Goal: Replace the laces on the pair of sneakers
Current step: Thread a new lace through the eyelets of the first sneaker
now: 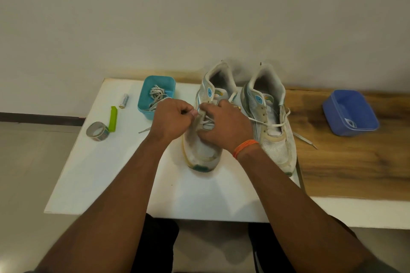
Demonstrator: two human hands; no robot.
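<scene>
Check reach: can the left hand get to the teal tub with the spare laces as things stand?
Probably yes. The teal tub sits open-topped just beyond the left hand, with nothing between them. But that hand is pinching a lace on the left sneaker, so it would have to let go first.

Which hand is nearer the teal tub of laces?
Left. The left hand is right beside the teal tub; the right hand is on the sneaker, farther away.

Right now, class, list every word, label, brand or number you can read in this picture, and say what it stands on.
None can be read.
Tape roll: printed marks, too blurred.
Battery: label too small.
Sneakers' blue patches: no legible text.
Blue container: mark inside, unreadable.
</scene>
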